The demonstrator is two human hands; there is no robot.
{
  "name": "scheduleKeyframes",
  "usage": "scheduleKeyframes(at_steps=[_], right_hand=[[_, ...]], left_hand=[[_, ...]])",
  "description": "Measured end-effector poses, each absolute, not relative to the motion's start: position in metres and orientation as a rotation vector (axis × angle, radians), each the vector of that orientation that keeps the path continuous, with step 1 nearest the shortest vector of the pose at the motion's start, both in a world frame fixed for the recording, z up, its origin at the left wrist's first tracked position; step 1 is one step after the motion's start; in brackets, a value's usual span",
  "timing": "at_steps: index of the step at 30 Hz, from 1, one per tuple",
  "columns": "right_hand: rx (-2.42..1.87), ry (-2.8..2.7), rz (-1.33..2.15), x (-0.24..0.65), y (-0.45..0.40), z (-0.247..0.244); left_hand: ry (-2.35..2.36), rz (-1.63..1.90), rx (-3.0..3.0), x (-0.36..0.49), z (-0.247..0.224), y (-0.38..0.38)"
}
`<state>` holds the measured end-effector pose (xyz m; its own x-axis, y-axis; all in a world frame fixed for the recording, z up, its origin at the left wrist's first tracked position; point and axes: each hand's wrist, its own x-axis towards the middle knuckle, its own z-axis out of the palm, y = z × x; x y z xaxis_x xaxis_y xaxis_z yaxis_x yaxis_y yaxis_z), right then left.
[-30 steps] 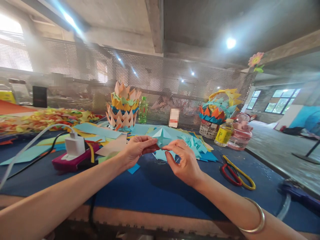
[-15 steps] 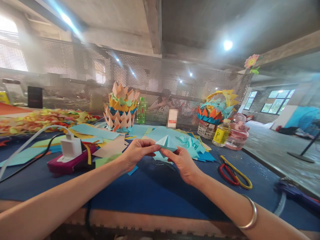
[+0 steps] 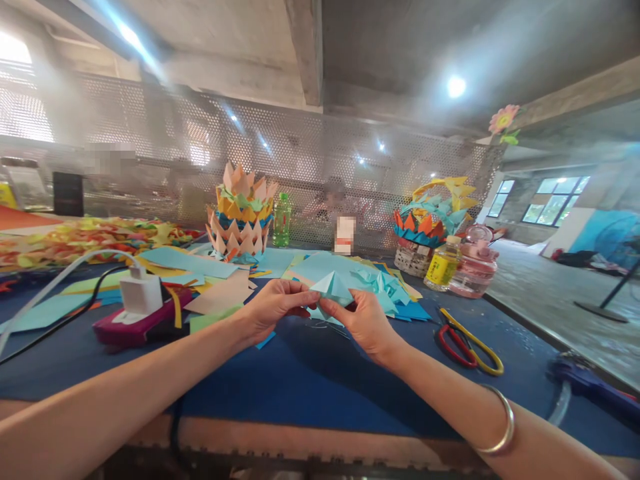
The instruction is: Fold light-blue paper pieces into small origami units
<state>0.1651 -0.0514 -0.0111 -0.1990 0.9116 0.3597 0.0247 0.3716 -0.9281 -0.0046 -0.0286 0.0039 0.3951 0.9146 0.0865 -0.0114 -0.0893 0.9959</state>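
Observation:
A small light blue folded paper with a pointed top is held between both hands above the dark blue table mat. My left hand pinches its left corner between thumb and fingers. On the other side, my right hand grips the lower right edge, its thumb tip close to the left fingertips. Behind the hands lie light blue sheets and a pile of folded light blue pieces. A silver bangle circles the right forearm.
Scissors with red and yellow handles lie right, near a yellow-labelled bottle and a pink jug. A purple power strip with a white charger sits left. Behind stand a layered paper craft, a green bottle and a basket.
The thumb tips are closer together at the paper's lower edge, and the right fingers have shifted slightly up. Both hands still hold the folded paper.

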Motion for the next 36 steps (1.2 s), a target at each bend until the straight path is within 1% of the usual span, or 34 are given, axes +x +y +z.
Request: scheduleKeyframes(at_steps=[3, 9, 15, 18, 22, 27, 36], right_hand=[[-0.905, -1.579, 1.023, 0.167, -0.0497, -0.0122], [-1.035, -1.621, 0.875, 0.1676, -0.046, -0.0169], [-0.992, -1.628, 0.878, 0.1662, -0.0477, -0.0166], [-0.983, -1.662, 0.857, 0.1664, -0.05, -0.0152], [-0.92, -1.573, 0.815, 0.1683, -0.0503, -0.0135], [-0.909, -1.582, 0.615, 0.1718, -0.045, -0.0159], [-0.948, -1.767, 0.387, 0.1716, -0.0485, -0.015]], left_hand=[[0.894, 0.992, 1.464, -0.0038, 0.0039, -0.0276], [0.947, 1.043, 1.488, -0.0049, 0.0034, -0.0247], [0.858, 0.953, 1.5, -0.0052, 0.0031, -0.026], [0.874, 0.97, 1.472, -0.0055, 0.0036, -0.0256], [0.842, 0.939, 1.464, -0.0069, 0.0014, -0.0227], [0.809, 0.802, 1.463, -0.0066, -0.003, -0.0195], [0.846, 0.809, 1.462, -0.0062, 0.0, -0.0231]])
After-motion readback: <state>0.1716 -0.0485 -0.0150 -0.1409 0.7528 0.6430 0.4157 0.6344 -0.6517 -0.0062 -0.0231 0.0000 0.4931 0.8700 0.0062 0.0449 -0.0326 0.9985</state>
